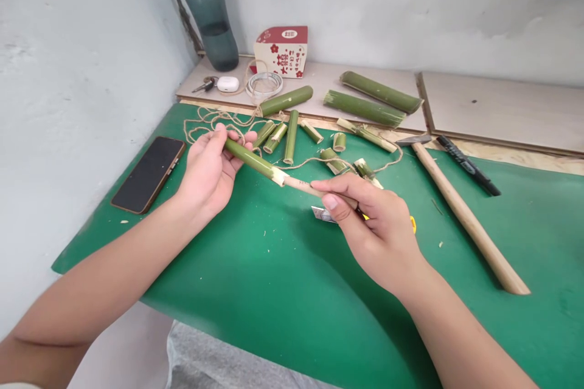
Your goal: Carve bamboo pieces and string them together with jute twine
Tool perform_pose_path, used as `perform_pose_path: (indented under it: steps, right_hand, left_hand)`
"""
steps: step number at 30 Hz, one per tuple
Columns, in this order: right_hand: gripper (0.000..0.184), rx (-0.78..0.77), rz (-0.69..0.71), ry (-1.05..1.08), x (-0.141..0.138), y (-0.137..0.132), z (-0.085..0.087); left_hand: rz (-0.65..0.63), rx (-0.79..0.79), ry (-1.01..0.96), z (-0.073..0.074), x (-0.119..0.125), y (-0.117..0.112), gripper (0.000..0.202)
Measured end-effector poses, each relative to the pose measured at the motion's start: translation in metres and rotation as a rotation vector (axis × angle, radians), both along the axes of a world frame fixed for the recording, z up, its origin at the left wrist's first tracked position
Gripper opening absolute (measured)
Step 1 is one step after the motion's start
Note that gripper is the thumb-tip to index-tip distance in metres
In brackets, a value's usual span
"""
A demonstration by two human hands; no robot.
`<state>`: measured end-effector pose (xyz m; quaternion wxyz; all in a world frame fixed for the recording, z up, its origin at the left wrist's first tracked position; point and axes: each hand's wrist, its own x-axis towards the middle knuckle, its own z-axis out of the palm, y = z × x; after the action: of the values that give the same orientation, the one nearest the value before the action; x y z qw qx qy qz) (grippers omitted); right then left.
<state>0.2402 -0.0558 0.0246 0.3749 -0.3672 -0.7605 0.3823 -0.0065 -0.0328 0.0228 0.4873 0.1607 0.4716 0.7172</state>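
Note:
My left hand (214, 164) is closed around a green bamboo tube (253, 161), whose peeled pale end points down and to the right. Pinched in my right hand (371, 225) is a thin wooden stick (301, 185). The stick's tip meets the pale end of the tube; how far it goes in, if at all, I cannot tell. By the right hand show a flat metal blade (323, 214) and a bit of yellow (413, 224), mostly hidden by the hand. Behind the hands lie several short bamboo pieces (291, 137) and twine (301, 164).
A hammer (469, 219) and black marker (469, 167) lie at right on the green mat (237, 292); a phone (148, 174) is at left. Along the back stand a bottle (211, 21) and box (281, 53), with a tape roll (264, 84), earbud case (227, 84) and split bamboo (381, 91).

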Motion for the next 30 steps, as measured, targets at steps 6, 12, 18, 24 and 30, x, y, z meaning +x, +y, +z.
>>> perform_pose_path:
  steps: [6, 12, 18, 24, 30]
  right_hand:
    - [0.018, 0.030, -0.014, -0.001, 0.002, 0.002, 0.000]
    - [0.018, 0.088, -0.017, -0.035, 0.003, 0.001, 0.003]
    - [0.017, 0.109, -0.042, 0.002, 0.001, -0.002, 0.006]
    - [0.017, 0.145, -0.122, 0.114, -0.003, -0.006, 0.008]
    - [0.022, 0.245, -0.129, 0.116, -0.004, -0.008, 0.004]
  left_hand:
    - [0.036, -0.017, -0.019, 0.003, -0.004, 0.003, 0.027]
    - [0.080, -0.038, -0.056, 0.007, -0.010, 0.008, 0.027]
    - [0.097, -0.061, -0.103, 0.009, -0.020, 0.014, 0.036]
    - [0.089, -0.107, -0.151, 0.010, -0.022, 0.016, 0.035]
    - [0.087, -0.102, -0.151, 0.011, -0.021, 0.015, 0.034]
